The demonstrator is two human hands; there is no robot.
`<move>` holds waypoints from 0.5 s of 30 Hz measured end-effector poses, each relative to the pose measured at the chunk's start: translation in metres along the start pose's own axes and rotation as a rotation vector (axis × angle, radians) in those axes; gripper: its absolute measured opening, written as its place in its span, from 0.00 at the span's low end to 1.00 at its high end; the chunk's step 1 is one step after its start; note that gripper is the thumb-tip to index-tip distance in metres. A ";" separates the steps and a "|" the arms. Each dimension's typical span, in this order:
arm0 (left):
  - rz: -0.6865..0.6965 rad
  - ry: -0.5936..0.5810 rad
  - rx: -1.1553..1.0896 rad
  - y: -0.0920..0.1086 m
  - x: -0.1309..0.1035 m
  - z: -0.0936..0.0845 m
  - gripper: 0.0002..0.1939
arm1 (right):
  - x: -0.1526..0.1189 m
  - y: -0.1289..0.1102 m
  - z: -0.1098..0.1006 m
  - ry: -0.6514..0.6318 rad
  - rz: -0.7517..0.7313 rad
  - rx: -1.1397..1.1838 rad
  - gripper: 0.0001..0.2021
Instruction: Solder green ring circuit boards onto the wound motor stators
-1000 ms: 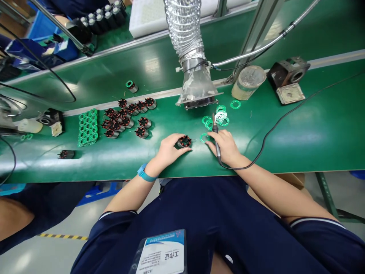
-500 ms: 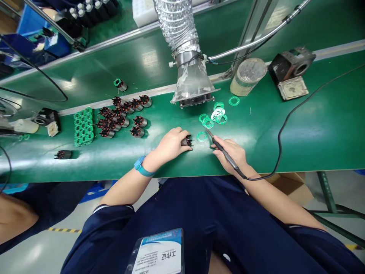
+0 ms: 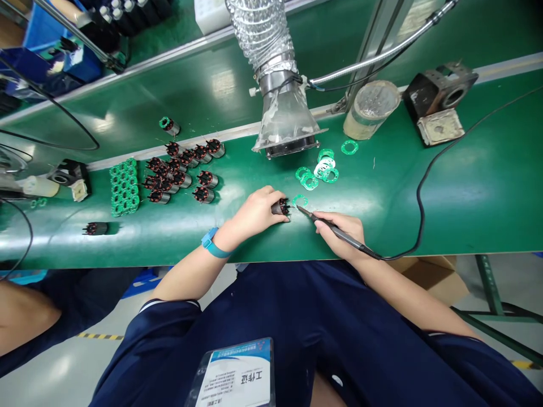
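Observation:
My left hand (image 3: pixel 259 211) is closed around a motor stator (image 3: pixel 280 207), which lies on its side with its pins facing right. A soldering iron (image 3: pixel 335 230) is gripped in my right hand (image 3: pixel 344 233), its tip pointing left close to those pins. Whether the tip touches a pin or the ring, I cannot tell. Just right of the stator lies a green ring-shaped circuit board (image 3: pixel 300 200). Several more ring boards (image 3: pixel 326 168) lie loosely overlapped farther back.
A fume duct (image 3: pixel 288 121) hangs over the bench. Several stators (image 3: pixel 169 172) and a stack of green boards (image 3: pixel 124 187) stand at left. Back right are a round tub (image 3: pixel 372 110) and an iron stand (image 3: pixel 441 107). The iron's cord (image 3: pixel 419 198) loops right. Another person's arm (image 3: pixel 25 314) is at far left.
The soldering iron's tip has come down and left from the loose ring boards to beside the stator's pins. My left hand and the stator have shifted slightly right.

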State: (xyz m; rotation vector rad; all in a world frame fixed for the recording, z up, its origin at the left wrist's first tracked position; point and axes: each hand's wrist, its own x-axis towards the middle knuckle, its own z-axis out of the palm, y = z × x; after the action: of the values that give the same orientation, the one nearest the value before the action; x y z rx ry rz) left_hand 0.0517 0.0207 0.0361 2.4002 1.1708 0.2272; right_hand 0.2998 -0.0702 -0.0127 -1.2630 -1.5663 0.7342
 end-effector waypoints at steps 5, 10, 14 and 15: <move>-0.005 -0.015 0.016 0.000 0.000 0.000 0.28 | 0.002 -0.001 0.002 -0.025 0.008 -0.001 0.09; -0.013 -0.017 0.022 0.000 0.000 0.000 0.28 | 0.001 0.000 0.003 -0.018 -0.002 -0.003 0.09; -0.016 -0.020 0.026 0.002 0.000 0.000 0.28 | 0.001 0.001 0.003 -0.031 0.010 -0.019 0.10; -0.017 -0.021 0.029 0.002 0.000 0.000 0.28 | 0.001 0.001 0.003 -0.034 0.010 -0.024 0.10</move>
State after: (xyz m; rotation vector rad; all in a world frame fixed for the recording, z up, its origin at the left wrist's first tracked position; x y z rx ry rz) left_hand 0.0530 0.0200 0.0372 2.4104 1.1927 0.1798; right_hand 0.2978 -0.0689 -0.0142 -1.2830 -1.6014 0.7483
